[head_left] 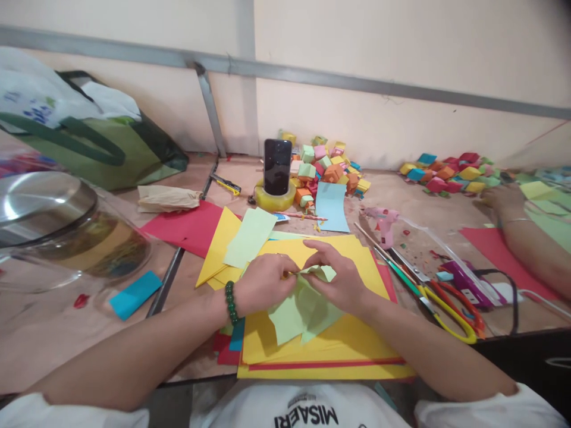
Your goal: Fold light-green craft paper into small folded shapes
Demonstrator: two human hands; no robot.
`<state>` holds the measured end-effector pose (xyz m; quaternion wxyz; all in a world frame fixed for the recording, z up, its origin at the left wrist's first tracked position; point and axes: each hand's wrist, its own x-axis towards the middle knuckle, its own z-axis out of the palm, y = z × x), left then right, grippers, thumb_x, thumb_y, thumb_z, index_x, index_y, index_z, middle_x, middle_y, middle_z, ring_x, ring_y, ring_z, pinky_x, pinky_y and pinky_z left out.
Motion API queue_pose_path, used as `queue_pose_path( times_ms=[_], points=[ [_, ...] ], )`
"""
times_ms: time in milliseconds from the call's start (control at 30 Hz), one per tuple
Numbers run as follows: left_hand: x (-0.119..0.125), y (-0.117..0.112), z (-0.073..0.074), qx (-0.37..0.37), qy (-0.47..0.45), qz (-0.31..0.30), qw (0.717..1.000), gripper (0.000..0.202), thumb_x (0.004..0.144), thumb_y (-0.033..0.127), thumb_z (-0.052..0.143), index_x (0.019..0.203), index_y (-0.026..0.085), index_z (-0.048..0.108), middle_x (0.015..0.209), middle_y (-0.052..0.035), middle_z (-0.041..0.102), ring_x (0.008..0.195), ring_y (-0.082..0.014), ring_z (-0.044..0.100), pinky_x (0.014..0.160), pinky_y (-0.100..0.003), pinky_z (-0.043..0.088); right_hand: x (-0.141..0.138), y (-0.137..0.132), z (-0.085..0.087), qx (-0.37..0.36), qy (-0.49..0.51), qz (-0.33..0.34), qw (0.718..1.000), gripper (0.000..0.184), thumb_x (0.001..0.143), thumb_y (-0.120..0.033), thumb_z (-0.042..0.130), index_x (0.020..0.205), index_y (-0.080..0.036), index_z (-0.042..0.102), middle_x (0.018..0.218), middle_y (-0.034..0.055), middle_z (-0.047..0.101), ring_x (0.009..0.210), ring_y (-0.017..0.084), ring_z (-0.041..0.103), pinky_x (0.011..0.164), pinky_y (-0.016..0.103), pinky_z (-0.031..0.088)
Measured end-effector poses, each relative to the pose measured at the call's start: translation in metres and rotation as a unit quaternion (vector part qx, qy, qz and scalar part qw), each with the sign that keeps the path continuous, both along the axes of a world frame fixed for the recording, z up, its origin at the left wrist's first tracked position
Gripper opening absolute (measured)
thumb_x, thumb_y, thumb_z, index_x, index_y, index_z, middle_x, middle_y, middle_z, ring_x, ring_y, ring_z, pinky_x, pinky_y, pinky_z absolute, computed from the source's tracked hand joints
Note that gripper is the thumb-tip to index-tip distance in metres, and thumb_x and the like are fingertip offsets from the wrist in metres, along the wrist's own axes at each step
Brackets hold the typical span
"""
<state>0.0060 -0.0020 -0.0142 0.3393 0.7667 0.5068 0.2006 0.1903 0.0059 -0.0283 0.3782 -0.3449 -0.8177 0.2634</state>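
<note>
My left hand [266, 282] and my right hand [336, 276] meet over the middle of the paper stack. Both are closed, pinching the upper edge of a light green paper [307, 306] between thumbs and fingertips. That paper is creased and hangs in two flaps toward me. Beneath it lie yellow sheets [357, 342], with red edges showing below. Left of my fingers, a flat light green slip [250, 236] rests on a folded yellow paper [222, 241]. A green bead bracelet circles my left wrist.
A phone [277, 167] stands in a tape roll [274, 199], with a pile of folded paper cubes [332, 169] beside it. Scissors [450, 315] and a pink glue gun [384, 223] lie at right, near another person's arm [530, 238]. A glass jar [66, 232] stands left.
</note>
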Motion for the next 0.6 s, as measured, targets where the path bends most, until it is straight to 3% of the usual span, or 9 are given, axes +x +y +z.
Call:
queue_pose_path(
  times_ms=[100,233,333,433,600],
  points=[
    [0.0,0.0021,-0.0016,-0.014,-0.026,0.002,1.0,0.017,0.069,0.02,0.052,0.07,0.019,0.069,0.075,-0.0027,0.07,0.07,-0.0171,0.062,0.066,-0.026,0.045,-0.0001,0.0013,0.0017,0.012,-0.001,0.027,1.0,0.046,0.079,-0.013,0.054,0.124,-0.025,0.049,0.083,0.0012,0.068,0.072,0.014,0.065,0.07,0.028,0.054],
    [0.0019,0.0024,-0.0034,-0.001,-0.038,-0.009,0.999,0.02,0.068,0.018,0.05,0.049,0.018,0.057,0.061,-0.0014,0.059,0.059,-0.0132,0.054,0.058,-0.024,0.039,-0.0021,0.0021,0.0011,0.007,0.008,0.025,1.0,0.047,0.078,-0.015,0.056,0.124,-0.023,0.049,0.081,0.0008,0.066,0.07,0.013,0.063,0.069,0.028,0.054],
    [0.0043,0.0004,-0.0039,-0.027,-0.05,-0.011,0.998,0.021,0.068,0.02,0.05,0.048,0.018,0.053,0.054,0.0006,0.052,0.054,-0.0118,0.048,0.053,-0.023,0.036,-0.0034,0.0007,0.0005,-0.009,0.031,0.036,0.999,0.041,0.081,-0.02,0.058,0.121,-0.023,0.051,0.079,0.0006,0.067,0.069,0.013,0.065,0.07,0.028,0.055],
    [0.0061,-0.0007,-0.0028,-0.043,-0.054,-0.018,0.997,0.022,0.07,0.024,0.049,0.05,0.017,0.053,0.055,0.0007,0.05,0.055,-0.0119,0.047,0.054,-0.024,0.036,-0.0032,-0.002,-0.0001,-0.009,0.065,0.015,0.998,0.037,0.081,-0.021,0.062,0.117,-0.022,0.053,0.075,-0.0001,0.068,0.066,0.013,0.065,0.072,0.029,0.055],
    [0.0047,0.0029,-0.0013,-0.005,-0.07,-0.02,0.997,0.022,0.066,0.02,0.048,0.044,0.018,0.045,0.054,0.0006,0.047,0.057,-0.0118,0.047,0.057,-0.024,0.035,-0.0009,-0.0007,0.0028,-0.062,0.154,-0.025,0.986,0.039,0.082,-0.027,0.064,0.118,-0.022,0.05,0.079,0.0018,0.068,0.073,0.015,0.066,0.075,0.031,0.055]
  ],
)
